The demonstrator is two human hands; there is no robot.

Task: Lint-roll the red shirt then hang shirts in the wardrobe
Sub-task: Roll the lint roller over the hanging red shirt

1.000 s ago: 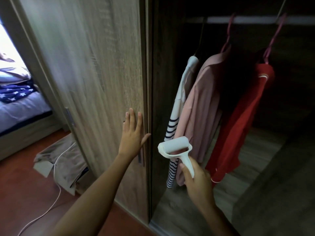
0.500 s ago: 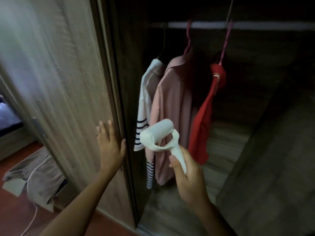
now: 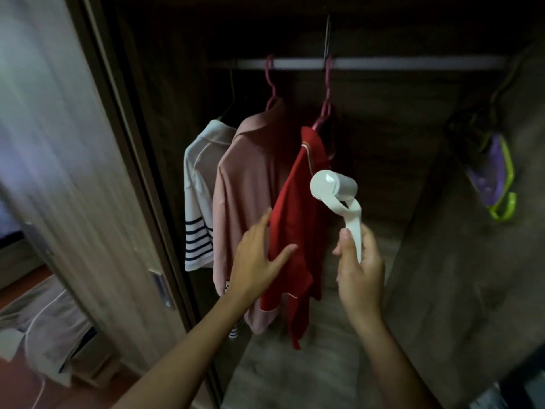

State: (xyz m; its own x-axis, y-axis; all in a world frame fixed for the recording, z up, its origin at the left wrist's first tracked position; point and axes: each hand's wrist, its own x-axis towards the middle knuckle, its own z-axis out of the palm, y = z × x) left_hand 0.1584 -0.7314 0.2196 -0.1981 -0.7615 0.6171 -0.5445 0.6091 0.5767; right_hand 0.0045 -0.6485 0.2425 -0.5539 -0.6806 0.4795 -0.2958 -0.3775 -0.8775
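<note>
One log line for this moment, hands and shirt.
left hand: open, reaching to red shirt | right hand: holds lint roller | red shirt: hanging on rail

A single wide-angle view, taken from the person's head, looks forward and slightly down into an open wardrobe from close in front of it. The hanging rail [image 3: 368,64] runs across the upper middle of the frame, and the wardrobe floor [image 3: 298,376] fills the lower middle. The sliding door [image 3: 67,184] takes the left third, blurred and bowed by the lens, with a strip of room floor at the lower left corner. Both forearms enter from the bottom edge, reaching up toward frame centre. The wardrobe's side wall [image 3: 472,261] closes the right of the frame.
</note>
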